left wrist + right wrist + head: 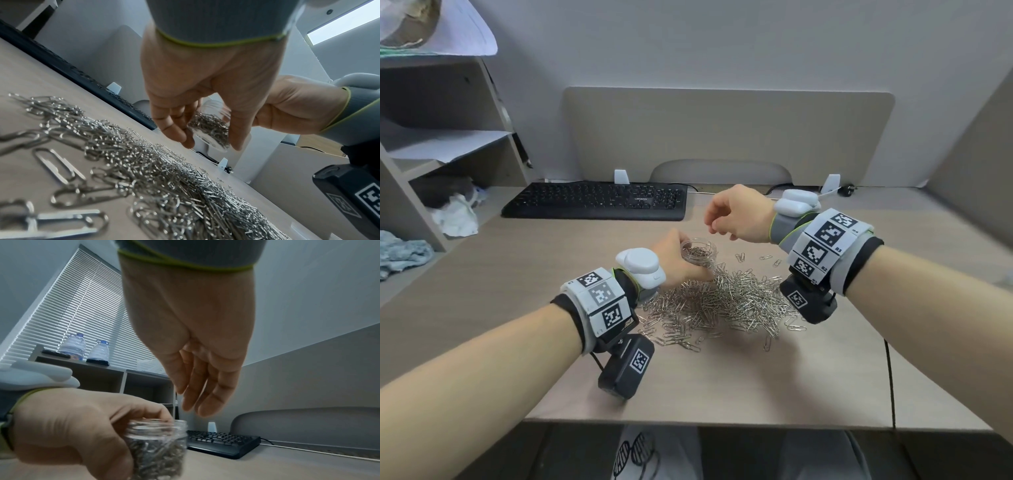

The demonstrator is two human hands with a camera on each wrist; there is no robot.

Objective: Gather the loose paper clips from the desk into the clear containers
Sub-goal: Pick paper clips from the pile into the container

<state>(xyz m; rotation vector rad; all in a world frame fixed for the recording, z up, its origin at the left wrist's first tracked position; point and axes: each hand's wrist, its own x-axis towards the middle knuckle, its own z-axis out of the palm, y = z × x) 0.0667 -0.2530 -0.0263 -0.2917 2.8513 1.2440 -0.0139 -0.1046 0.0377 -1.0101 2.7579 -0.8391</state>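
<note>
The clear container, a small jar already well filled with paper clips, is held just above the far left edge of the loose clip pile, which is spread over the middle of the worktop. The left hand grips the jar, thumb and fingers wrapped around its wall, with its open mouth tilted up and slightly toward the right. The left forearm reaches in from the lower left, wrist low over the pile.

The right hand hangs above and just behind the jar's mouth, apart from it, wrist bent so the fingers point downward. In the right wrist view those fingers are nearly straight and close together, with nothing visible between them; from the head view they look loosely bent. The right forearm comes in from the right, raised clear of the worktop.

The jar's lower part is hidden by the left hand's fingers. A black keyboard lies at the back of the worktop, well behind the pile.
</note>
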